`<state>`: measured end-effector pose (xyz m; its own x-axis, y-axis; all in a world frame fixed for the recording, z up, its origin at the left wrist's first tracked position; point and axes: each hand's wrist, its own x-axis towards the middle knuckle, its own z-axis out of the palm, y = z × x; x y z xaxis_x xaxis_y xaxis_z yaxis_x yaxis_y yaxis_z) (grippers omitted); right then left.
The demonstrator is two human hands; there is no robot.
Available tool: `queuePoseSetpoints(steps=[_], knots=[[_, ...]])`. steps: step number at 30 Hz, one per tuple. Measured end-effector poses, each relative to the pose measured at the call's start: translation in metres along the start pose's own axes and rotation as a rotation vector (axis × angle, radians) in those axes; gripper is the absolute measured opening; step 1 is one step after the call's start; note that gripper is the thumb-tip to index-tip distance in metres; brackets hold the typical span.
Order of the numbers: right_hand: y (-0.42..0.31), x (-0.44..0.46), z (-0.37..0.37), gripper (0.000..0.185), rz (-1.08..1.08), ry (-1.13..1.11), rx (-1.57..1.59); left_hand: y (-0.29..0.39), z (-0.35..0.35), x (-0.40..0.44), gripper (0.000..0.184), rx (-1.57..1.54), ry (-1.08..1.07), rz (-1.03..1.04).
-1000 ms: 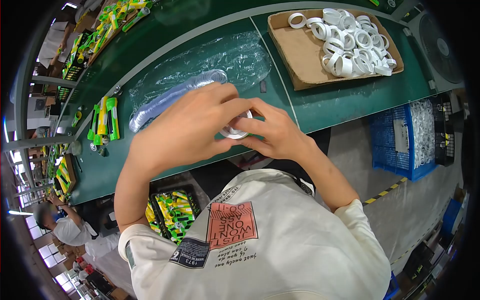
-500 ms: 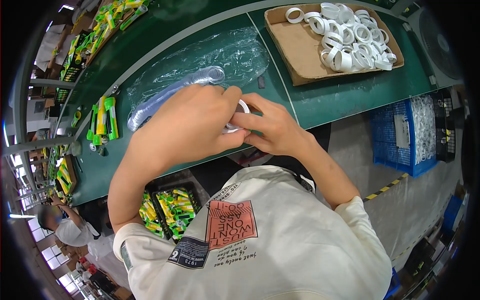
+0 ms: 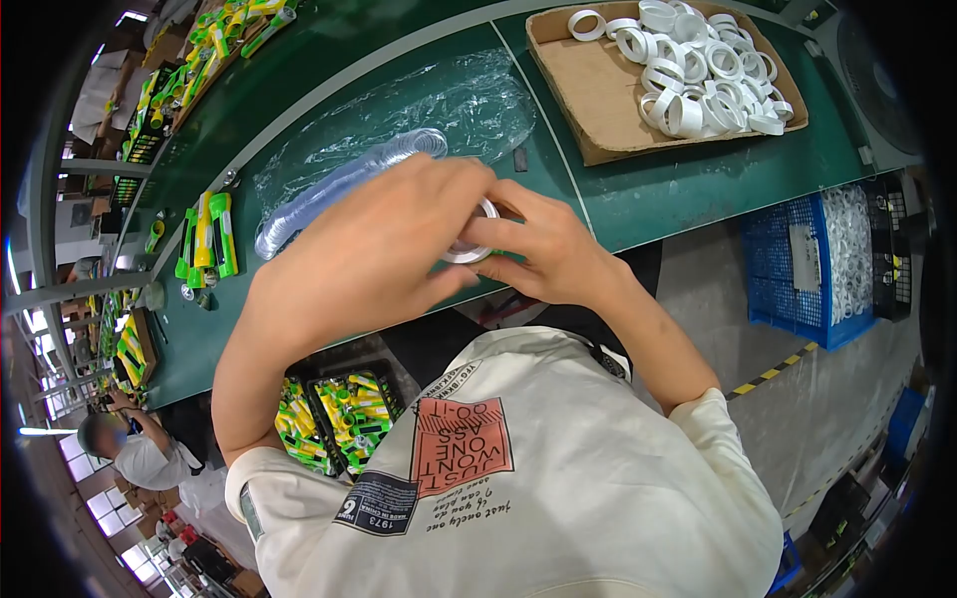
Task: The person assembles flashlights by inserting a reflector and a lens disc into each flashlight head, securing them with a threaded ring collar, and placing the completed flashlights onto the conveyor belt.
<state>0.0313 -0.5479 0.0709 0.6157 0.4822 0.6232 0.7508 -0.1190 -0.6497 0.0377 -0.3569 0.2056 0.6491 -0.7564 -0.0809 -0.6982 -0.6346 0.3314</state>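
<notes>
A white plastic ring [image 3: 467, 255] is between my two hands above the front edge of the green table. My right hand [image 3: 548, 244] pinches the ring from the right, with its fingers bent around the rim. My left hand [image 3: 379, 244], slightly blurred, curls over the ring from the left; its fingertips are partly hidden, and its thumb lies just below the rim. Behind my left hand, a long row of thin clear plastic discs [image 3: 329, 194] lies on a crumpled clear plastic bag [image 3: 469, 100].
A cardboard tray [image 3: 588, 125] of white rings stands at the back right. Green-and-yellow flashlights [image 3: 204, 234] lie on the left, more filling black crates [image 3: 349, 414] below. A blue crate [image 3: 788, 269] stands right, on the floor. A co-worker [image 3: 150, 453] is far left.
My left hand has shifted slightly, its thumb drawing back from my right fingertips and showing more of the ring. My right hand keeps its grip on the ring.
</notes>
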Motion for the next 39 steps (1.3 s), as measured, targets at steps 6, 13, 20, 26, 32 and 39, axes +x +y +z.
queuePoseSetpoints(steps=[6,13,20,26,32,39], knots=[[-0.002,-0.001,0.001,0.041,0.004,-0.032,0.026,0.003,-0.001,0.003,0.057,0.059,-0.130,-0.094],[0.001,-0.003,0.003,0.042,0.000,0.002,0.044,0.015,-0.008,0.005,0.064,0.061,-0.200,-0.224],[0.004,-0.003,0.004,0.041,-0.033,0.022,0.023,0.016,-0.014,0.000,0.061,0.104,-0.144,-0.115],[0.001,-0.004,0.003,0.039,0.007,-0.015,0.058,0.013,-0.010,0.002,0.045,0.067,-0.070,0.014],[0.002,-0.003,0.003,0.041,0.022,-0.034,0.047,-0.001,-0.006,0.000,0.046,0.071,-0.101,0.173],[-0.001,-0.002,0.005,0.041,-0.020,0.016,0.015,0.016,-0.012,0.011,0.053,0.159,-0.368,-0.330]])
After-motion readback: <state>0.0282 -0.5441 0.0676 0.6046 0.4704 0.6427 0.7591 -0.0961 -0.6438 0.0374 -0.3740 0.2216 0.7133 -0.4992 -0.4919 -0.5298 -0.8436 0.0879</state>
